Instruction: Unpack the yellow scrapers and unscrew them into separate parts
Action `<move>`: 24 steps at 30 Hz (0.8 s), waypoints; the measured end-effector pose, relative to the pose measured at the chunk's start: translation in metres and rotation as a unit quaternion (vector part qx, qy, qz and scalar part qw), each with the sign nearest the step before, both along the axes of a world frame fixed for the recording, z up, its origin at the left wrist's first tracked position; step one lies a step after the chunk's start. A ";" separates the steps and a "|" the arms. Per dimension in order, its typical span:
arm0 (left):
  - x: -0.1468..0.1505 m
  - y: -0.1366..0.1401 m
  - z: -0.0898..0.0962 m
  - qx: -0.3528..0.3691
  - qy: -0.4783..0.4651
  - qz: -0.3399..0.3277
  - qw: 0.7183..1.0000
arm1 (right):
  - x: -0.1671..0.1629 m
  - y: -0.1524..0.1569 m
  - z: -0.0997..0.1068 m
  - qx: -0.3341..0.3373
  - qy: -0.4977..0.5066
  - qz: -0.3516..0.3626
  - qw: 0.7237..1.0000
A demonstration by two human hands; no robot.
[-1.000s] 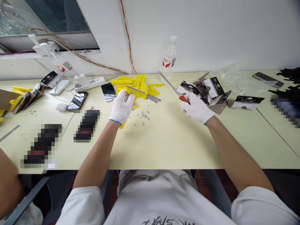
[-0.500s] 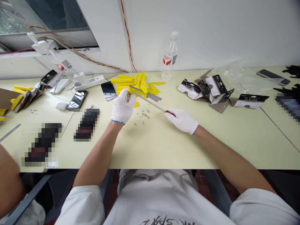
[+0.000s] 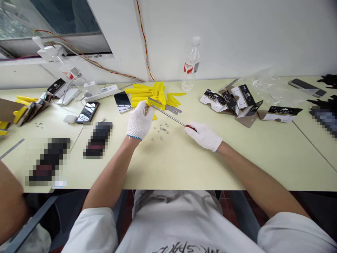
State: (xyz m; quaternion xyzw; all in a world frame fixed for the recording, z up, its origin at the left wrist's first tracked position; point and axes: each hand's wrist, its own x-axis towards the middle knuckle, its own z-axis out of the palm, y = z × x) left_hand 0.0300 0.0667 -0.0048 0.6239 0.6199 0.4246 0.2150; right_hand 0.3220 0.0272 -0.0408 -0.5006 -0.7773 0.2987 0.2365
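Note:
In a white knitted glove, my left hand (image 3: 139, 119) grips a yellow plastic scraper head (image 3: 154, 102) with a grey metal strip along it. My gloved right hand (image 3: 204, 135) is closed around the red handle of a screwdriver (image 3: 171, 117), whose long shaft reaches left to the yellow head. The glove and the small scale hide the exact contact at the tip. Small silver screws or nuts (image 3: 163, 130) lie scattered on the table below the shaft. Behind my left hand is a pile of yellow plastic parts (image 3: 139, 90), with flat metal blades (image 3: 174, 109) beside it.
A plastic bottle (image 3: 187, 77) stands near the wall. Opened cardboard packages (image 3: 243, 96) and a clear plastic bag (image 3: 273, 86) lie to the right. On the left are phones (image 3: 87, 111), a power strip (image 3: 104, 92) and cables. Another person's arm (image 3: 10, 200) shows at lower left.
My left hand and the yellow scraper head have shifted very slightly right. The screwdriver still meets the head, and my right hand has barely moved.

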 end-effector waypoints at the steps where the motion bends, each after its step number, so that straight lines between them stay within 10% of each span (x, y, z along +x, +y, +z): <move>1: 0.000 0.000 0.000 0.005 0.007 0.001 1.000 | 0.000 0.000 0.001 -0.002 0.000 0.000 1.000; 10: -0.001 -0.003 0.004 0.056 0.103 0.015 0.993 | -0.003 -0.015 0.024 -0.180 0.068 -0.069 0.979; 17: -0.001 -0.003 0.006 0.057 0.107 0.027 0.992 | -0.011 -0.023 0.016 0.066 0.070 -0.110 0.989; 22: 0.000 -0.003 0.003 0.055 0.112 0.027 0.992 | -0.005 -0.024 0.029 -0.242 0.147 -0.045 0.958; 24: 0.000 -0.002 0.002 0.055 0.119 0.033 0.991 | -0.004 -0.023 0.028 -0.258 0.158 -0.066 0.951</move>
